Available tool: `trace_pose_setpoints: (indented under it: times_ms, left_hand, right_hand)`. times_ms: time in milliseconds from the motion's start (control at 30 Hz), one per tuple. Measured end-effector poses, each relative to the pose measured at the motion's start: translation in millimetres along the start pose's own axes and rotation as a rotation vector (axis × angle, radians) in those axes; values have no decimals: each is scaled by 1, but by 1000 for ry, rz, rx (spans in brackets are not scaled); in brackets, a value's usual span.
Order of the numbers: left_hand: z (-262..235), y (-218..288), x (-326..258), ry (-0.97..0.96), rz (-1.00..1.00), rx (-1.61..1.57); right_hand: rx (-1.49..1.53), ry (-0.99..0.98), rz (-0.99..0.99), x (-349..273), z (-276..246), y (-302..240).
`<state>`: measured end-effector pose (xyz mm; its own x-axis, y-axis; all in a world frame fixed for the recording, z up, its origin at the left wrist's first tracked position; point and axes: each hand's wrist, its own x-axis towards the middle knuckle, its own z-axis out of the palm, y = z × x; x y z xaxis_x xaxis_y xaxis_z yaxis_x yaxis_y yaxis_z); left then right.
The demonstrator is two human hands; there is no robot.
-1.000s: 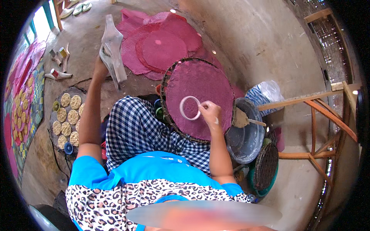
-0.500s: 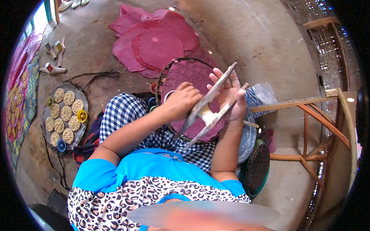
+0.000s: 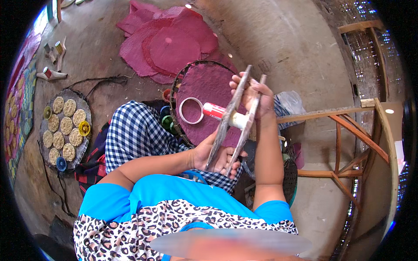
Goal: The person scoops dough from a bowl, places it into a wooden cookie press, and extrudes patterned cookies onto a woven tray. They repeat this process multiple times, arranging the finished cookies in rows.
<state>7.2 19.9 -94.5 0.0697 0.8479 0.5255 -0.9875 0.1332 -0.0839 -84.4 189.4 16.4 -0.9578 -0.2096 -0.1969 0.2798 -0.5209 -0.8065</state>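
A wooden two-handled tool (image 3: pixel 225 120) is held aslant over a round pink sheet (image 3: pixel 202 85) in a dark-rimmed tray. A red and white cylinder (image 3: pixel 213 110) sticks out on one side, and a pale cylinder (image 3: pixel 237 120) joins the two handles. At the lower ends, my left hand (image 3: pixel 217 157) is palm up with its fingers curled under the handles. The upper ends rest in my right hand (image 3: pixel 254 93), its fingers bent around them. On the sheet, beside the red cylinder, lies a pale ring (image 3: pixel 191 110), which neither hand touches.
To the left, a round grey board (image 3: pixel 84 104) bears several beige patterned discs and small coloured cups. Beyond it are wooden tools (image 3: pixel 52 75). Overlapping pink sheets (image 3: pixel 174 45) spread at the far side. A wooden frame (image 3: pixel 326 114) stands at the right.
My left hand has gone from the red cylinder's side down to the lower handle ends, uncovering the ring and cylinder. My right hand's spread fingers have curled in. The view has shifted slightly.
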Motion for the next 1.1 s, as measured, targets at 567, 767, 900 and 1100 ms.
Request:
trace_pose_setpoints:
  times_ms: [567,767,900,1100]
  left_hand:
    - [-23,21,-1,-175,181,-287]
    - [-22,10,-9,-122,209,-288]
    - [-20,16,-17,-38,243,-218]
    - [-24,44,-20,81,222,-142]
  right_hand:
    - [-594,604,482,97,-14,37]
    - [-601,536,512,96,-8,53]
    - [-630,504,450,106,5,57]
    - [-690,563,315,123,2,47]
